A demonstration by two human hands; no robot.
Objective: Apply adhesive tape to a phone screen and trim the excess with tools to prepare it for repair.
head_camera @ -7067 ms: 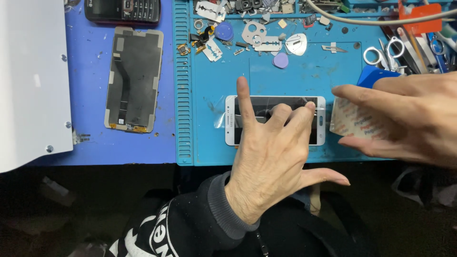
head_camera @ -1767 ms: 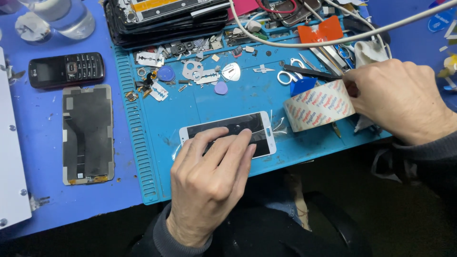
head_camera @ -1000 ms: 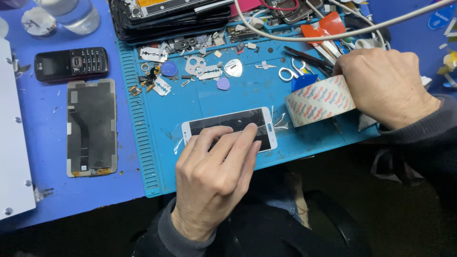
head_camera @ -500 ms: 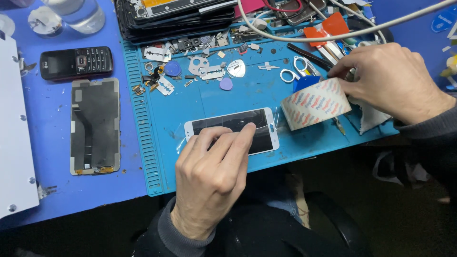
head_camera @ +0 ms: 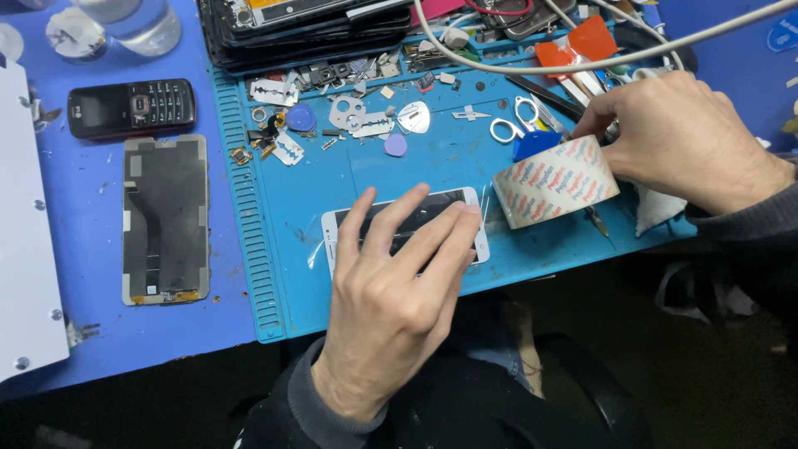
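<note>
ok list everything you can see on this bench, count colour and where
white phone: 1, white frame with dark screen, middle of the mat, under the left fingers
tape roll: 1, clear with printing, right of the white phone
work mat: 1, teal, centre of the bench
scissors: 1, white handles, behind the tape roll
picks: several, blue, purple and silver, back of the mat
keypad phone: 1, black, left on the blue surface
screen panel: 1, dark, in front of the keypad phone
white panel: 1, white, far left edge
cable: 1, white, across the back
left hand: pressing on the white phone
right hand: gripping the tape roll
</note>
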